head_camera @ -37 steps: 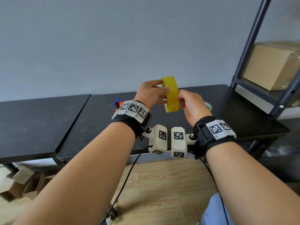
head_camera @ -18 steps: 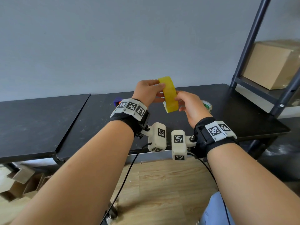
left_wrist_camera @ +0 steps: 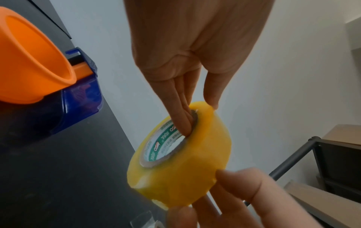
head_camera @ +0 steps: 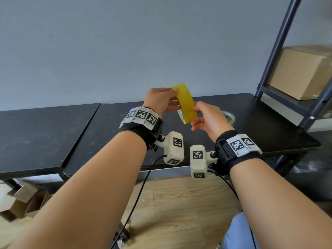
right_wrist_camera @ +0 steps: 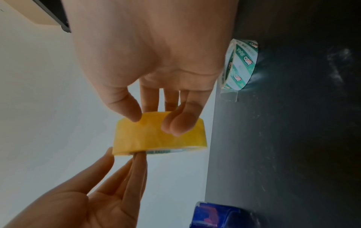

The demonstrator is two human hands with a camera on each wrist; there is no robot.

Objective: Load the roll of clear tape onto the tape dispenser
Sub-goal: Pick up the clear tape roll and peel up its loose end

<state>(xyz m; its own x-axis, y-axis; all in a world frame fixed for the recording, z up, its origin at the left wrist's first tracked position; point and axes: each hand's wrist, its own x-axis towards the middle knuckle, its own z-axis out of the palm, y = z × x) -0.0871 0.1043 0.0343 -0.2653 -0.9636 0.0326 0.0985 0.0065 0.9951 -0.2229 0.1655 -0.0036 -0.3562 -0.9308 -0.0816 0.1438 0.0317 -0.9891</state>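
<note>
- The left hand (head_camera: 160, 101) pinches the roll of tape (head_camera: 186, 103): its fingers (left_wrist_camera: 182, 117) reach into the cardboard core while the thumb presses the outer yellow rim, as the left wrist view shows.
- The right hand (head_camera: 209, 119) holds the same roll from the opposite side; its thumb and curled fingers (right_wrist_camera: 179, 123) press on the outer yellowish band, so both hands grip it at once.
- The roll is held in the air above the table (head_camera: 53, 133), tilted, with its upper edge leaning toward the left hand in the head view.
- The inner core of the roll carries a green and white printed label, seen in the left wrist view.
- The tape dispenser (left_wrist_camera: 78, 98), translucent blue with an orange wheel (left_wrist_camera: 33, 61), stands on the table just beside the left hand; in the head view only a small blue corner of it shows behind the left wrist.
- A second roll (right_wrist_camera: 239, 64), nearly used up and printed green and white, lies on the table just beyond the right hand, with a short clear strip of tape hanging loose from it.
- Both wrists wear black straps with white marker blocks, and black cables run down from them.
- To the right a dark metal shelf (head_camera: 287, 97) carries a cardboard box (head_camera: 301, 72).
- Below the table edge lies a wooden floor (head_camera: 179, 203), with cardboard pieces at the left.
</note>
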